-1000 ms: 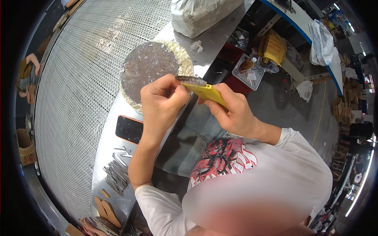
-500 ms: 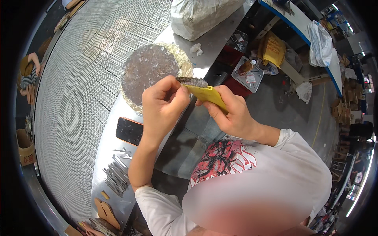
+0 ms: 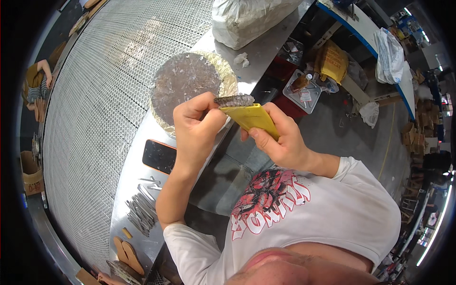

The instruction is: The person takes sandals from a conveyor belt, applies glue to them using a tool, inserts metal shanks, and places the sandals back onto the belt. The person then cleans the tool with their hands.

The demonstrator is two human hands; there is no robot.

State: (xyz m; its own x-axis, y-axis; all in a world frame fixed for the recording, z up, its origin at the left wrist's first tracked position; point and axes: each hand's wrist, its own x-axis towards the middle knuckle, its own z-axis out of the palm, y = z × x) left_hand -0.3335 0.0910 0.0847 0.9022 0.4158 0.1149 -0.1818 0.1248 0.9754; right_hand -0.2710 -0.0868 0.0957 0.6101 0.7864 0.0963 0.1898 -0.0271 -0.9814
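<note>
My right hand [image 3: 281, 138] is closed around a flat yellow piece [image 3: 251, 118], thumb on its near face. Along the far edge of this piece lies a rough, grey crusted strip [image 3: 235, 100]. At the strip's left end, the thumb and bent fingers of my left hand [image 3: 195, 121] are pinched together; their exact grip is partly hidden. Both hands are in the air in front of my chest. Just beyond my left hand stands a round plate [image 3: 185, 80] with a dark, stained top, set on a yellowish foil-like wrapping [image 3: 229, 78].
A phone [image 3: 159, 156] lies on the metal bench edge, with several grey strips [image 3: 140, 212] and tan insole-shaped pieces [image 3: 127, 255] nearer. A perforated conveyor surface [image 3: 95, 133] runs along the left. A large white sack [image 3: 251, 21] stands far off. Another person's arm [image 3: 45, 71] shows far left.
The yellow piece has tilted slightly, showing more of its face and of the grey strip. Both hands keep their hold. The whole view has shifted a little.
</note>
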